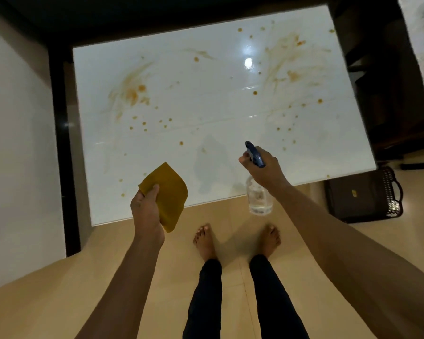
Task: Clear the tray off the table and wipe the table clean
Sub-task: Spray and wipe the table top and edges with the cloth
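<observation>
white table [220,113] stained ahead of both my hands; right hand [264,167] grips spray bottle [256,182], nozzle forward; left hand [146,211] pinches cloth [169,192], equally near.

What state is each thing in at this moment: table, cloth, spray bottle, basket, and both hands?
Table: not yet wiped, orange-brown smears and spots all over, no tray on it.
Yellow cloth: folded, held above the near edge.
Spray bottle: held, nozzle toward the table, a little clear liquid inside.
Left hand: grips the cloth.
Right hand: grips the bottle's trigger head.
Dark basket: on the floor, right of the table.
</observation>
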